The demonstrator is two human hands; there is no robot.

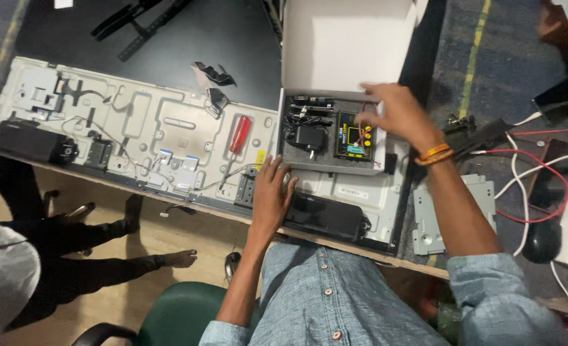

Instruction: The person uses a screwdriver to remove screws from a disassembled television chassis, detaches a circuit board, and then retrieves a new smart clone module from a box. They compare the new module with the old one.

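An open white box point(348, 45) lies on the bare metal back panel of a flat screen point(137, 122). Its foam tray holds a yellow and black meter point(350, 136), a black plug adapter point(309, 138) and red leads. My right hand point(396, 114) reaches into the box with fingers spread, touching the red leads at the meter's right side. My left hand point(270, 195) rests flat on the panel's near edge, just in front of the box, holding nothing.
A red-handled screwdriver point(240, 134) lies on the panel left of the box. Black speaker bars point(325, 214) sit along the near edge. A loose metal bracket point(454, 214), red and white cables and a black mouse lie to the right. Another person's legs stand at left.
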